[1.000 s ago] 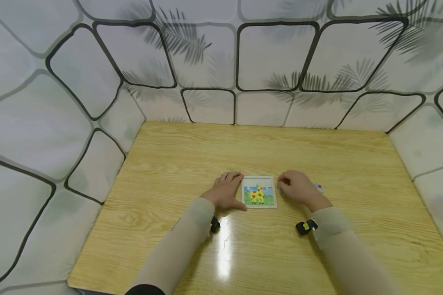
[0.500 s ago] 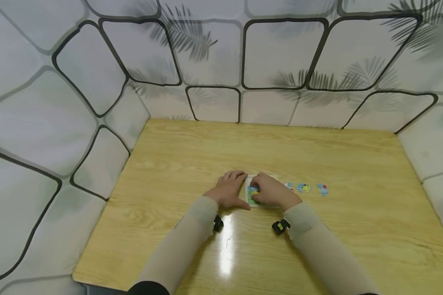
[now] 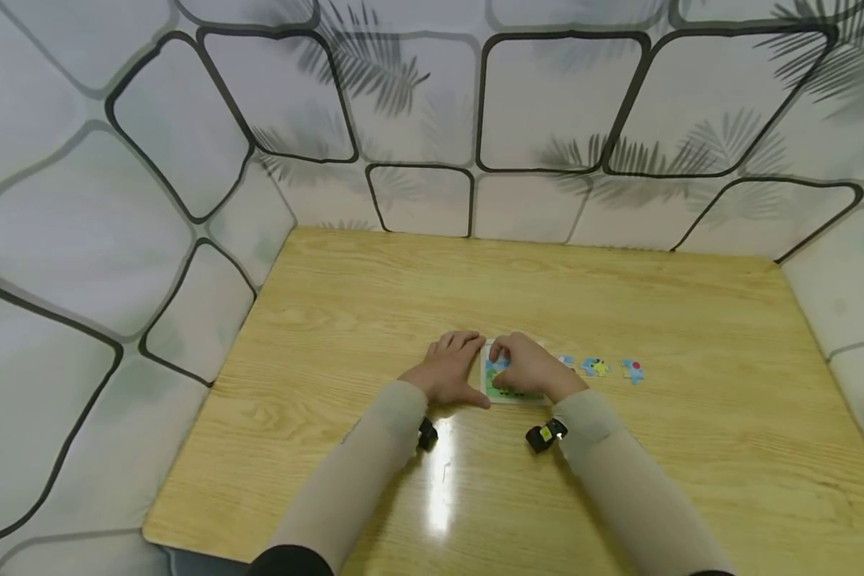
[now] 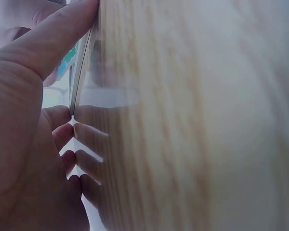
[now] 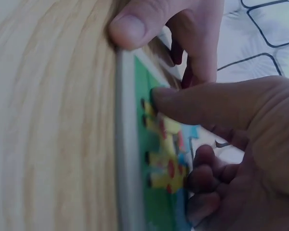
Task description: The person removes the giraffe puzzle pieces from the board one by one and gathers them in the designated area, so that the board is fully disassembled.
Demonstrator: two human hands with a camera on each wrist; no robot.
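On the worktop [image 3: 331, 320], about midway between its left and right edges: a small puzzle board [image 3: 518, 395], pale-framed, with a red-spotted yellow giraffe [image 5: 163, 159] over green and blue. Largely hidden from above by the right hand [image 3: 534, 370], with curled fingers and thumb on the picture; impossible to tell whether pinching a piece. Along the board's left edge, the left hand [image 3: 445, 371], with extended, relaxed fingers. To the board's right, in a row: a partly covered blue piece [image 3: 567, 361], a blue-and-yellow piece [image 3: 594, 366], a red-dotted blue piece [image 3: 633, 370]. Beyond the far edge, a leaf-patterned wall [image 3: 432, 104].
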